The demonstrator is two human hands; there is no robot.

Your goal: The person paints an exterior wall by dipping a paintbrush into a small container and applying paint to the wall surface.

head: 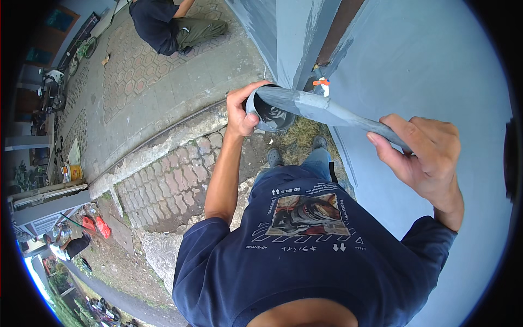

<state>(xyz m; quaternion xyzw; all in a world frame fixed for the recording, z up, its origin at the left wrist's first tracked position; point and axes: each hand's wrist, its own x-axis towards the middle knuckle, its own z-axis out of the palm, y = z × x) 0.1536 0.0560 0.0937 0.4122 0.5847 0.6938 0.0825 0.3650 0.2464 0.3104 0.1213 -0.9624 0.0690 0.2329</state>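
Note:
My left hand [242, 110] grips a small round paint pot [261, 127] by its side, thumb near the rim. Dark grey paint [274, 115] coats the inside of the pot. In my right hand [427, 149] is the handle of a wide flat paintbrush [318, 107], smeared with grey paint. The brush's bristles [274, 97] lie over the pot's mouth and hide part of it; whether they touch the rim I cannot tell. A blue-grey painted wall [412, 73] rises close beside my right hand.
A tap with an orange handle [321, 82] juts from the wall base beyond the brush. One person [163, 28] crouches on the paving ahead; another [67, 243] is far left. A raised concrete edge [171, 148] crosses the ground at left. A motorcycle [53, 90] stands farther off.

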